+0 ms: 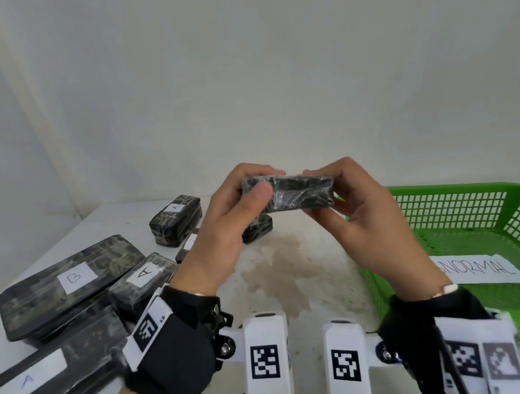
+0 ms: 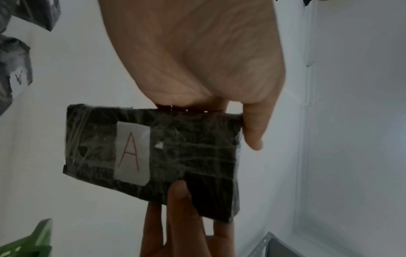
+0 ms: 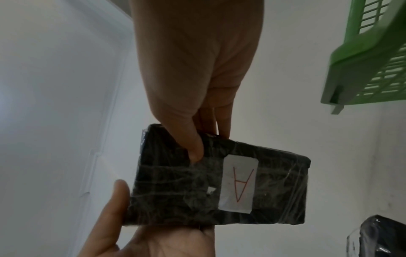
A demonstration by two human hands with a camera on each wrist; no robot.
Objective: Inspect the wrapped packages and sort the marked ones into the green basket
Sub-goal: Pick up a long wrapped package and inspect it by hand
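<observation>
Both hands hold one small dark package (image 1: 292, 194) in clear wrap, lifted above the table's middle. My left hand (image 1: 260, 192) pinches its left end, thumb toward me. My right hand (image 1: 347, 174) grips the right end. The wrist views show its underside: a white label with a red letter A (image 2: 131, 151) (image 3: 239, 182) and a small white spot (image 2: 159, 145) in the wrap beside it. To the right stands the green basket (image 1: 457, 190) (image 3: 373, 60), with only a paper sheet reading ABNORMAL (image 1: 482, 269) in it.
Several more wrapped packages lie at the left: a large one labelled B (image 1: 69, 280), smaller ones labelled A (image 1: 143, 277) (image 1: 175, 219), a long one labelled A (image 1: 43, 388). Another package (image 1: 256, 229) lies under my hands. A brownish stain (image 1: 283, 266) marks the white table.
</observation>
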